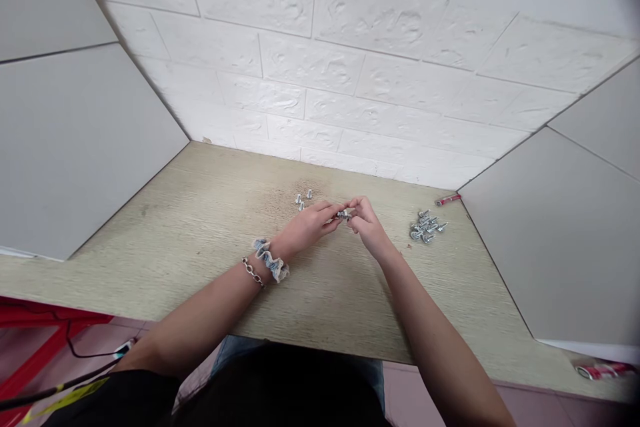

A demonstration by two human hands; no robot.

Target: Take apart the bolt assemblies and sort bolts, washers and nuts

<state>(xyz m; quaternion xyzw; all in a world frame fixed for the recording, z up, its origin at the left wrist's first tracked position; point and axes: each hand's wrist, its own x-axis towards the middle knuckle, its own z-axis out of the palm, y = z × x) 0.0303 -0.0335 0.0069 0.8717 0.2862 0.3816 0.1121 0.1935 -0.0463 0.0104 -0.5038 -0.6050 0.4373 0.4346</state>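
A: Where are the hands now?
B: Together, over the middle of the bench (320,300), a little nearer its back edge. The left hand (320,219) and the right hand (367,223) both pinch one small metal bolt (343,215) between their fingertips.
A: Can you see the whole of it?
B: No, the fingers cover part, so I cannot tell whether a nut or washer is on it.
A: Anything beside the left hand?
B: Three bolts (309,194) stand upright just beyond it, towards the back edge, shanks up. Brown specks mark the bench around them.
A: And on the right?
B: A pile of bolts (427,227), well apart from the right hand, towards the back right corner. A red tube (449,200) lies in that corner, against the right panel (565,233). Another red tube (605,371) lies near the front edge, far right.
A: What's on the left wrist?
B: A scrunchie (271,260) and a chain bracelet (253,272), side by side.
A: Behind the bench?
B: A white wall (330,67) along the back edge.
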